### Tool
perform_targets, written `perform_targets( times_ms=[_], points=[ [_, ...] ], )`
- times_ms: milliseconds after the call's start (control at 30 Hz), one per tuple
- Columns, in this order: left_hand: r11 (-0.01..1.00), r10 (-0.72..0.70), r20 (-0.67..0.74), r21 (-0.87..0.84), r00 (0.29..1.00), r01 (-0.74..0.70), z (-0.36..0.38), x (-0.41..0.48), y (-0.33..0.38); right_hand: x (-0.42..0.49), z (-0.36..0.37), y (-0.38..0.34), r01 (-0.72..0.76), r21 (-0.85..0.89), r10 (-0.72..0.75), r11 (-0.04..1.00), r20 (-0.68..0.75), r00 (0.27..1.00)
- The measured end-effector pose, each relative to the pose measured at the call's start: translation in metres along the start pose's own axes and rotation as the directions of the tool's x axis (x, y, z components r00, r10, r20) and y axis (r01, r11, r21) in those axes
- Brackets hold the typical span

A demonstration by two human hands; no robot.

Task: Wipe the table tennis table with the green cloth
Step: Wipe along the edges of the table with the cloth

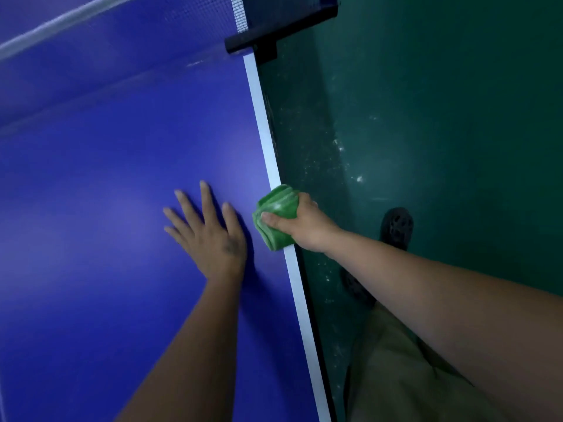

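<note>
Green cloth point(275, 216) bunched in the right hand point(304, 223), fingers curled round it, on the table's point(106, 193) white edge; left hand point(210, 236) flat, fingers spread, holding nothing — likely bracing.

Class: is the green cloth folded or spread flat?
Folded: the cloth shows stacked layers in a thick wad, held by the right hand at the edge of the table.

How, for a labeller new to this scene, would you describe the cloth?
Follow the blue table to its white right edge, this side of the net clamp. There the right hand grips a folded wad, the green cloth: far brighter than the dark green floor beside it.
</note>
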State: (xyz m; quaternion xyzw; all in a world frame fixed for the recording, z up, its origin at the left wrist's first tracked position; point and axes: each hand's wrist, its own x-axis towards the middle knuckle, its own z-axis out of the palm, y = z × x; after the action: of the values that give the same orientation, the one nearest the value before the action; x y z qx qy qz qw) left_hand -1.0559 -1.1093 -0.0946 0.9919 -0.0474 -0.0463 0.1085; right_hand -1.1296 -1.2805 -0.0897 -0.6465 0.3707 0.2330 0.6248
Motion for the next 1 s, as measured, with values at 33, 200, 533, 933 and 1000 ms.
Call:
perform_targets(
  times_ms=[33, 200, 533, 933, 1000],
  points=[
    [1.000, 0.012, -0.005, 0.021, 1.000, -0.012, 0.004, 0.031, 0.016, 0.001, 0.000, 0.000, 0.003, 0.002, -0.003, 1.000, 0.001, 1.000],
    [0.995, -0.096, -0.008, 0.025, 0.995, 0.096, 0.014, 0.138, 0.077, -0.016, 0.011, 0.008, 0.049, 0.112, -0.040, 0.992, -0.084, 0.996],
    [0.987, -0.147, -0.078, 0.060, 0.986, 0.152, 0.013, 0.154, 0.086, 0.019, 0.020, -0.044, 0.006, 0.445, 0.133, 0.896, -0.279, 0.951],
    [0.988, -0.144, -0.091, 0.050, 0.985, 0.149, 0.016, 0.154, 0.088, 0.168, -0.045, -0.177, 0.166, 0.289, -0.021, 0.943, -0.445, 0.895],
    [0.988, -0.143, -0.084, 0.042, 0.986, 0.147, 0.015, 0.154, 0.089, 0.154, -0.042, -0.168, 0.201, 0.309, -0.037, 0.930, -0.467, 0.884]
  ],
)
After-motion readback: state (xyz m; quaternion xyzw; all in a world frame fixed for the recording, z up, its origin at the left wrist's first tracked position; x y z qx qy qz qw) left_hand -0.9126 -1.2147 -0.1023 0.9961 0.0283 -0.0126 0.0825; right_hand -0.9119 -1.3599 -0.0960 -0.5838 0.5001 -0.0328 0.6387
